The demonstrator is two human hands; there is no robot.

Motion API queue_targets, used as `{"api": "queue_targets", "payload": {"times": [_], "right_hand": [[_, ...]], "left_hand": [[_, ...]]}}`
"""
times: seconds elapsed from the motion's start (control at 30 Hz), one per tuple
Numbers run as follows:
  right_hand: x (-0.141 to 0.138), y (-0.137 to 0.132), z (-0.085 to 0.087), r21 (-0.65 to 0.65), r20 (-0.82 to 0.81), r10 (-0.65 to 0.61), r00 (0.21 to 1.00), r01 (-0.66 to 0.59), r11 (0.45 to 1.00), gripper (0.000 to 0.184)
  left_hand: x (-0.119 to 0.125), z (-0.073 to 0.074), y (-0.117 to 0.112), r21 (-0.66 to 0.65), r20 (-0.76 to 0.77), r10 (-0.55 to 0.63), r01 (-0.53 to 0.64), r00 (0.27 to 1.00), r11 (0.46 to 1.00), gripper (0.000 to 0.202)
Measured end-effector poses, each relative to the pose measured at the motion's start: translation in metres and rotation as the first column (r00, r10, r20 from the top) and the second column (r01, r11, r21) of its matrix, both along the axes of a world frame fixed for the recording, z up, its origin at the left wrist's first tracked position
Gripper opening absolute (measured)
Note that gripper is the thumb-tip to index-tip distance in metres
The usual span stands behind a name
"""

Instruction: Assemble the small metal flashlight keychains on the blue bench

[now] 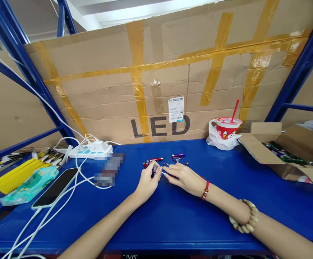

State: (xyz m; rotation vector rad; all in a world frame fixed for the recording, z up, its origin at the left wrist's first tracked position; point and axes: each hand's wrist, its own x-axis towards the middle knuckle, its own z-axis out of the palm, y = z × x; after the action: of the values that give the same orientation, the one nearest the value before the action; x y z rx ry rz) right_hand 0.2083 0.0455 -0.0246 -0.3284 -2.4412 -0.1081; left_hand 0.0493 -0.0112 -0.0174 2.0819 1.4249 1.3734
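Observation:
My left hand (148, 181) is closed in a pinch on a small silvery piece (155, 166), partly covered by the fingers. Beside it, my right hand (184, 177) pinches a thin whitish-silver piece (166, 174) with thumb and fingers. The two hands' fingertips nearly meet. Just beyond them lies a slim red metal tube (156, 159), with other small red parts near my left fingers. A purple metal tube (178, 155) rests farther back, and a red clip (176, 159) lies below it. To its right sits a tiny silvery part (187, 164).
A red cup (228, 128) with a straw stands in a plastic bag at the back right. Right of it is an opened carton (288, 154) of small items. On the left are a phone (55, 187), white cables, a power strip (90, 153) and a teal packet (31, 187).

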Motion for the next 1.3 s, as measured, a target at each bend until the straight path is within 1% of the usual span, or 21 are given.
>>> {"api": "queue_targets", "payload": {"times": [0.13, 0.23, 0.3, 0.37, 0.47, 0.6, 0.7, 0.9, 1.07, 1.13, 1.23, 1.3], "right_hand": [[-0.004, -0.002, 0.000, -0.011, -0.032, -0.038, 0.999, 0.038, 0.999, 0.028], [-0.003, -0.001, 0.000, 0.040, -0.050, -0.054, 0.997, 0.056, 0.998, 0.027], [0.001, 0.002, 0.002, 0.084, -0.112, -0.067, 0.991, 0.077, 0.993, 0.026], [0.005, 0.004, 0.005, 0.107, -0.212, -0.085, 0.974, 0.110, 0.988, 0.025], [0.009, 0.005, 0.009, 0.130, -0.334, -0.088, 0.939, 0.138, 0.982, 0.024], [0.006, 0.002, 0.007, 0.232, -0.342, -0.030, 0.939, 0.115, 0.966, 0.023], [0.003, 0.000, 0.004, 0.255, -0.320, -0.030, 0.947, 0.116, 0.960, 0.023], [0.002, 0.001, 0.003, 0.241, -0.310, -0.021, 0.951, 0.100, 0.965, 0.022], [-0.001, 0.000, 0.003, 0.244, -0.301, 0.006, 0.954, 0.071, 0.967, 0.022], [-0.001, 0.000, 0.003, 0.236, -0.310, 0.012, 0.951, 0.065, 0.970, 0.022], [-0.001, 0.001, 0.003, 0.235, -0.327, -0.006, 0.945, 0.088, 0.968, 0.023], [-0.001, 0.002, 0.003, 0.232, -0.304, -0.019, 0.953, 0.093, 0.968, 0.025]], "left_hand": [[0.000, -0.001, 0.001, -0.007, -0.016, -0.018, 0.018, 1.000, 1.000, 0.029], [0.002, -0.001, 0.001, -0.017, -0.014, -0.015, 0.015, 1.000, 1.000, 0.029], [0.003, 0.000, 0.000, -0.023, 0.006, -0.010, 0.010, 1.000, 1.000, 0.029], [0.003, -0.001, 0.000, -0.078, 0.057, -0.070, 0.075, 0.996, 0.994, 0.028], [0.003, -0.004, 0.001, -0.180, 0.118, -0.189, 0.208, 0.975, 0.961, 0.026], [0.003, -0.008, 0.001, -0.198, 0.063, -0.255, 0.263, 0.965, 0.944, 0.028], [0.004, -0.007, 0.000, -0.183, 0.028, -0.287, 0.287, 0.958, 0.940, 0.028], [0.003, -0.008, -0.001, -0.186, 0.039, -0.260, 0.263, 0.965, 0.947, 0.031], [0.003, -0.011, 0.000, -0.194, 0.017, -0.276, 0.274, 0.961, 0.942, 0.034], [0.003, -0.011, 0.001, -0.189, 0.075, -0.257, 0.266, 0.964, 0.945, 0.035], [0.002, -0.008, 0.003, -0.163, 0.189, -0.214, 0.245, 0.958, 0.956, 0.035], [-0.001, -0.005, 0.004, -0.123, 0.208, -0.197, 0.226, 0.958, 0.966, 0.035]]}}
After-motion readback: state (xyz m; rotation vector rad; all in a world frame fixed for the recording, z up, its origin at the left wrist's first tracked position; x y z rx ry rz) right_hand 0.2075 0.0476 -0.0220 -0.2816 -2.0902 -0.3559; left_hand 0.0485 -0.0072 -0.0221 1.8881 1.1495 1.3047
